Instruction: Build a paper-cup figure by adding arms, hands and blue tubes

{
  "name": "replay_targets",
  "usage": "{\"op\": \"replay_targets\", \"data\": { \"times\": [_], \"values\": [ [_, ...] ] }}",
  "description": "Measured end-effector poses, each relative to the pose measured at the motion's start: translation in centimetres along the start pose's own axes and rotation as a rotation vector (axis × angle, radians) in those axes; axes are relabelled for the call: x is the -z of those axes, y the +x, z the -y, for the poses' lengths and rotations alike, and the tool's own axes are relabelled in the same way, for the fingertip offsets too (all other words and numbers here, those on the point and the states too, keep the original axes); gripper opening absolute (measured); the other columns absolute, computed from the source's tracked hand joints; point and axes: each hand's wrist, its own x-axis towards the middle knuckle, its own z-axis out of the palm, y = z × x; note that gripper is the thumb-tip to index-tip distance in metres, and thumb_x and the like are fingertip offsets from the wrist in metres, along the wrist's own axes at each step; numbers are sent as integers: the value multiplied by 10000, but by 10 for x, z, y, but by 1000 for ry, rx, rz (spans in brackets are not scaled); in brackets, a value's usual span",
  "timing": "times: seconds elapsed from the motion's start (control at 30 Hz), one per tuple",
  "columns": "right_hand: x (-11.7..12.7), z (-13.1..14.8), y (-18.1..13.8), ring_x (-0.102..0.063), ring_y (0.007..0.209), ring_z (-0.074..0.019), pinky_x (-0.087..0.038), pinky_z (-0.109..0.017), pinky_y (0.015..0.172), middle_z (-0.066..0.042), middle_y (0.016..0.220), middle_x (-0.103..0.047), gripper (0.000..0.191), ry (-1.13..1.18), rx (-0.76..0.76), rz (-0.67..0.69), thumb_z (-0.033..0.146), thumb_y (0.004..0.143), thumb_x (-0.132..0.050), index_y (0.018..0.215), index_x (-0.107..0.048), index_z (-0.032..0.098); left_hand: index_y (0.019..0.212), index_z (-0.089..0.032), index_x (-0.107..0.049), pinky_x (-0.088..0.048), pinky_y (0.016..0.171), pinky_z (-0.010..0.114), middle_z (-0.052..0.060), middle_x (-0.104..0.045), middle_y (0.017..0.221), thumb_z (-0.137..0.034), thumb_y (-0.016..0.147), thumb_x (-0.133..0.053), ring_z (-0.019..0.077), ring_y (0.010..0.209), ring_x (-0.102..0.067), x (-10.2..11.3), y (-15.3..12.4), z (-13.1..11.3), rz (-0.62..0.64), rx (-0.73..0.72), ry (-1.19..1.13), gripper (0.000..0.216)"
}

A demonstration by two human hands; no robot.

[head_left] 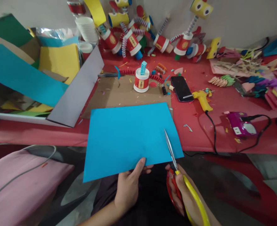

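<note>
A thin, rectangular, bright-blue sheet of paper or card (129, 135) is judged light, moderately stiff and easily creased; it is best taken by an edge, with light thumb pressure. A plain, matt surface and straight edges are noted. It is held across the near edge of the red bench (195, 139), in front of a white-and-red paper-cup figure (141, 83). Its near edge is pinched by the left hand (128, 186), thumb above, fingers beneath. Steel-bladed scissors with red and yellow handles (171, 152) are gripped by the right hand (186, 194), fingers curled; blade-to-sheet contact cannot be determined.
</note>
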Motion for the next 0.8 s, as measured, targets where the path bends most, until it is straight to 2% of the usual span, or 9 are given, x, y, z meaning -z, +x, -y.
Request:
{"op": "replay_targets", "data": {
  "times": [0.1,0.3,0.4,0.53,0.6,0.7,0.8],
  "values": [
    [1,3,0,-257,294,-38,-211,-167,289,105,493,-364,656,-26,-8,-15,794,778,-454,1087,-504,217,791,-101,-700,-585,680,313,110,-761,750,-388,648,-819,230,644,-721,2,1,1,3,7,13,341],
    [2,5,1,-230,287,-32,-229,-165,279,116,482,-346,625,-15,-42,-22,770,744,-543,1032,-516,216,789,-113,-707,-582,668,311,94,-757,723,-377,618,-836,223,631,-714,1,1,-2,-15,-4,9,340],
    [3,3,0,-235,286,-33,-235,-159,280,120,482,-345,603,-1,-51,-14,769,762,-520,1025,-503,227,754,-118,-718,-580,661,295,90,-757,719,-385,616,-835,211,622,-710,2,0,-3,-12,-10,14,322],
    [10,2,1,-279,284,-41,-236,-143,294,109,398,-318,518,-54,8,28,725,863,-400,766,-461,220,704,-121,-729,-581,633,296,92,-750,684,-395,606,-839,216,599,-699,6,-4,-3,2,-18,55,312],
    [13,4,5,-285,281,-41,-242,-145,295,104,393,-324,529,-82,41,66,719,878,-368,708,-424,222,683,-125,-735,-585,641,299,90,-747,669,-404,599,-843,215,586,-693,8,-6,-4,15,-26,85,310],
    [12,16,13,-292,296,-45,-262,-154,299,104,427,-355,545,-94,34,101,755,850,-368,746,-431,224,656,-139,-738,-587,648,286,81,-745,656,-418,572,-854,206,582,-689,8,-10,-9,2,-39,93,314],
    [6,31,18,-317,332,-52,-294,-161,324,100,453,-372,552,-117,53,80,775,823,-395,766,-435,227,655,-142,-736,-582,633,275,80,-744,651,-426,565,-857,201,575,-685,5,-12,-15,-20,-37,81,321]
  ]
}}
